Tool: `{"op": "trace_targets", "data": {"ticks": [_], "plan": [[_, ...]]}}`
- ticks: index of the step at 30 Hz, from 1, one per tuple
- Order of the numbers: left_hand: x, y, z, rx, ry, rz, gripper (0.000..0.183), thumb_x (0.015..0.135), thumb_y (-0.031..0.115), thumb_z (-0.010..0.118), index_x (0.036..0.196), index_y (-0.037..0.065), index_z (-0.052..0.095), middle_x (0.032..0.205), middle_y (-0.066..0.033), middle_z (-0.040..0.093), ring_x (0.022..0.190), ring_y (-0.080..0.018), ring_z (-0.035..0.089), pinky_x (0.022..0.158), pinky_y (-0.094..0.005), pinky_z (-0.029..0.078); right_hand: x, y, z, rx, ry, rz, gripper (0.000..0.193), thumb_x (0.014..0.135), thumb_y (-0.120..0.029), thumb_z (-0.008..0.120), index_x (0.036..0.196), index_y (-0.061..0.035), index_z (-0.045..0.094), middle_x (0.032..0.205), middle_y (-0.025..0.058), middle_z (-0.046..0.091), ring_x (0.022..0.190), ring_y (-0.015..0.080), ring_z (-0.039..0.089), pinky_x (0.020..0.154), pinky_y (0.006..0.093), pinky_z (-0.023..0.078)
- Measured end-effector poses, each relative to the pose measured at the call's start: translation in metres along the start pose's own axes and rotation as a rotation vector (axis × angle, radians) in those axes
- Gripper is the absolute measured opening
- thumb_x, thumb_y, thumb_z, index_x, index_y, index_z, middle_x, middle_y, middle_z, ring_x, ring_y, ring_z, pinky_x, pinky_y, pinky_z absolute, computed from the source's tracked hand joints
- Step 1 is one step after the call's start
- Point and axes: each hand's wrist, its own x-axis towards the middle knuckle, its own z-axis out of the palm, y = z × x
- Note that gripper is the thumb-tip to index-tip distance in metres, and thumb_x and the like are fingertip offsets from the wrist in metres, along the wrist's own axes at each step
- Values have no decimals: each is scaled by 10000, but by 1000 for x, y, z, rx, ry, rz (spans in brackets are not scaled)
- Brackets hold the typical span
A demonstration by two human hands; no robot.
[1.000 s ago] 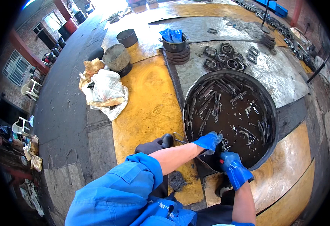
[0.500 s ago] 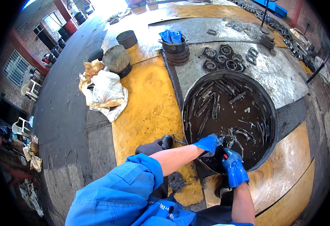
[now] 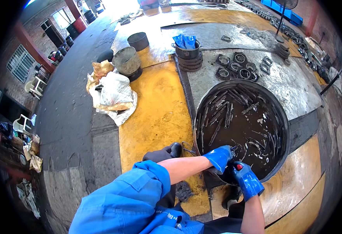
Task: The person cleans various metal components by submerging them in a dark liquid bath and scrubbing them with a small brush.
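At seven o'clock in a big round basin (image 3: 286, 134), my blue-gloved left hand (image 3: 221, 157) is curled low over the brown liquid (image 3: 237, 132); I cannot tell what, if anything, it grips. At six o'clock my right hand (image 3: 248, 180), gloved alike, is closed around a red-ended handle (image 3: 239, 167). Dark strips (image 3: 228, 115) lie in the liquid between nine and twelve o'clock, while black rings (image 3: 240, 63) sit just beyond the basin's rim at twelve.

We are on a grimy industrial workshop floor (image 3: 77, 109): ahead of our hands (image 3: 248, 181) lie clustered ring-shaped parts (image 3: 235, 67); far left of our grip stand drums (image 3: 79, 25) and a brick wall (image 3: 33, 34).
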Motion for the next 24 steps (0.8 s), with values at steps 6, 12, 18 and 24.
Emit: {"op": "trace_targets", "data": {"ticks": [6, 12, 18, 24], "plan": [[10, 10, 7, 73, 251, 168, 382, 987, 345, 584, 1261, 96, 674, 1168, -226, 719, 1102, -422, 681, 934, -530, 544, -5, -16, -8, -260, 158, -220, 248, 846, -161, 719, 1088, -111, 740, 1011, 202, 737, 979, 408, 706, 823, 436, 578], [-3, 34, -18, 240, 226, 166, 472, 962, 388, 632, 1396, 204, 592, 1148, -177, 735, 1052, -387, 707, 899, -498, 563, -25, -40, -8, -350, 225, -296, 247, 832, -116, 708, 1073, -122, 761, 943, 181, 744, 912, 399, 718, 787, 451, 584], [-9, 35, -42, -38, 371, 357, 376, 966, 358, 679, 1280, 152, 692, 1020, -205, 741, 945, -376, 730, 821, -453, 576, -18, -51, 0, -440, 210, -311, 312, 801, -206, 765, 1106, -144, 779, 1002, 178, 754, 927, 394, 723, 815, 464, 591], [-7, 53, -56, -629, 165, 419, 327, 998, 252, 729, 1246, 39, 718, 940, -39, 767, 825, -80, 651, 726, -278, 548, -15, -50, 3, -438, 203, -273, 272, 818, -235, 754, 1076, -150, 780, 993, 176, 751, 918, 398, 718, 818, 466, 588]]}}
